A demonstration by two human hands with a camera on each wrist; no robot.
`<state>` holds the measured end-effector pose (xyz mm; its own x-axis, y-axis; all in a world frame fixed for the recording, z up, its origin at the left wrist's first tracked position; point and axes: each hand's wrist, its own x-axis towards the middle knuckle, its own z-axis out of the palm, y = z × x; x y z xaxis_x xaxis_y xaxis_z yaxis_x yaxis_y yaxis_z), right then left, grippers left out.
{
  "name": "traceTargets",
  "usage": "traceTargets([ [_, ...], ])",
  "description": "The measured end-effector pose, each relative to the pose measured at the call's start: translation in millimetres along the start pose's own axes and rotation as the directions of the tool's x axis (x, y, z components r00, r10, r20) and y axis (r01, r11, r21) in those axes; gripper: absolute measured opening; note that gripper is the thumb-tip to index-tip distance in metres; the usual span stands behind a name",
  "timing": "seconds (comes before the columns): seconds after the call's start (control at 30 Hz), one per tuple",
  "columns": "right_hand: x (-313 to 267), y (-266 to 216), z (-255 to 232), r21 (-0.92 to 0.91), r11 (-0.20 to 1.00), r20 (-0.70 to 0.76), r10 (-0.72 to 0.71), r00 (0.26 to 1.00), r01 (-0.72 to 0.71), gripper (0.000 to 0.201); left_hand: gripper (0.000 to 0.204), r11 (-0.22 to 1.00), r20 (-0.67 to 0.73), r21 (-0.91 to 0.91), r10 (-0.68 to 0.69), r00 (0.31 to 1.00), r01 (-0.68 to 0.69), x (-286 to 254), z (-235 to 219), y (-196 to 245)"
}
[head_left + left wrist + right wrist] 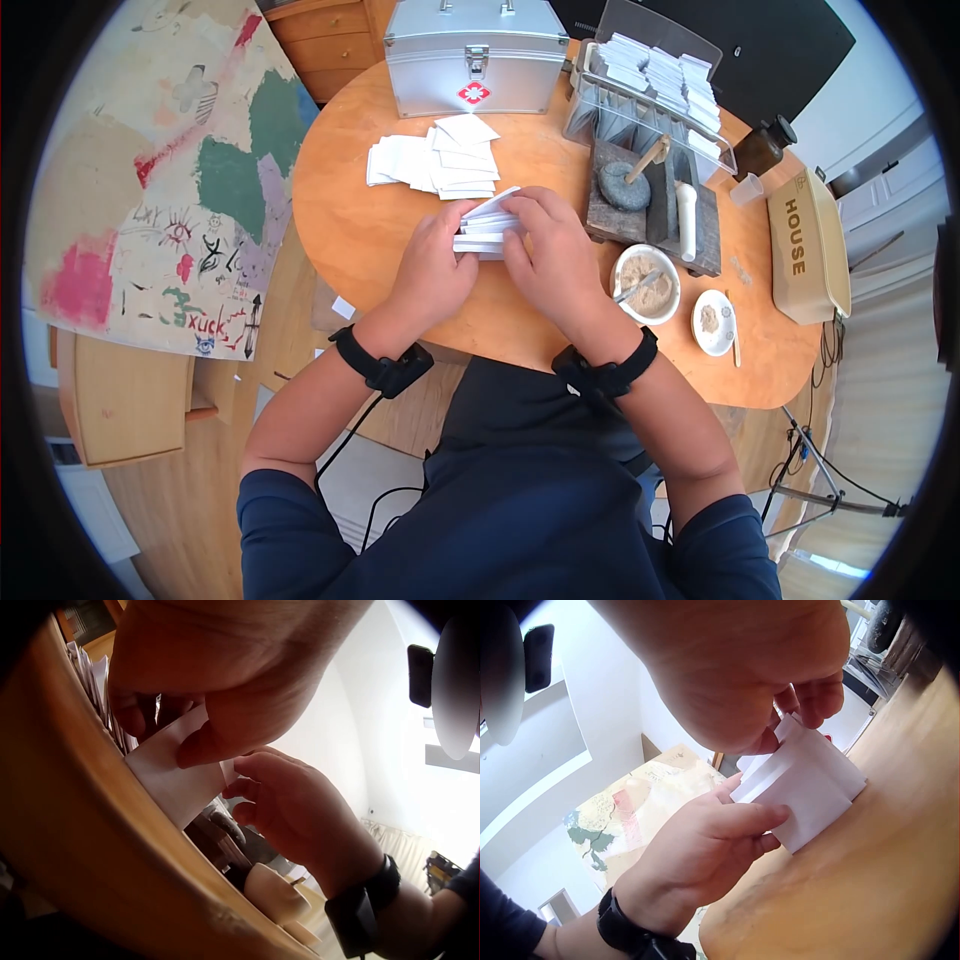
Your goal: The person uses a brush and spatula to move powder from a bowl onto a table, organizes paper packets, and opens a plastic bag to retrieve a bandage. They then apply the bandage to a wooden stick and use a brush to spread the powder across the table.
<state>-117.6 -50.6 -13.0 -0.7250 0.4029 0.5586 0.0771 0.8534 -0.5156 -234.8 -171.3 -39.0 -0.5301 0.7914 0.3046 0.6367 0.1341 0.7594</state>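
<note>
Both hands hold a small stack of folded white papers [480, 243] over the near middle of the table. My left hand [436, 262] grips its left side, the thumb pressed flat on the near face of the paper [817, 784] in the right wrist view. On the other side my right hand [552, 258] pinches the top edge and right end between thumb and fingers. The upper layers fan apart a little, and the lower edge stands close over the tabletop. Just beyond the hands lies a loose pile of white paper pieces [465, 160].
A silver first-aid case [430, 75] stands at the back. Right of it are a clear bin of white packets [600, 115], a dark tray with a stone grinder [622, 188], a bowl of powder [650, 290], a small dish [714, 335], a brown jar [762, 150] and a beige box [800, 240].
</note>
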Motion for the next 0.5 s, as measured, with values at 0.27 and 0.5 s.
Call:
traceTargets([
  [0.27,1,-4,-2,-0.034,0.998,0.089,0.062,0.994,-0.059,0.02,0.048,0.989,-0.019,-0.144,-0.035,0.999,0.032,0,-1,1],
  [0.5,0,1,0,-0.023,1.0,0.073,0.022,0.997,-0.02,0.014,0.045,0.988,-0.01,-0.03,0.153,0.988,-0.153,3,-7,4],
])
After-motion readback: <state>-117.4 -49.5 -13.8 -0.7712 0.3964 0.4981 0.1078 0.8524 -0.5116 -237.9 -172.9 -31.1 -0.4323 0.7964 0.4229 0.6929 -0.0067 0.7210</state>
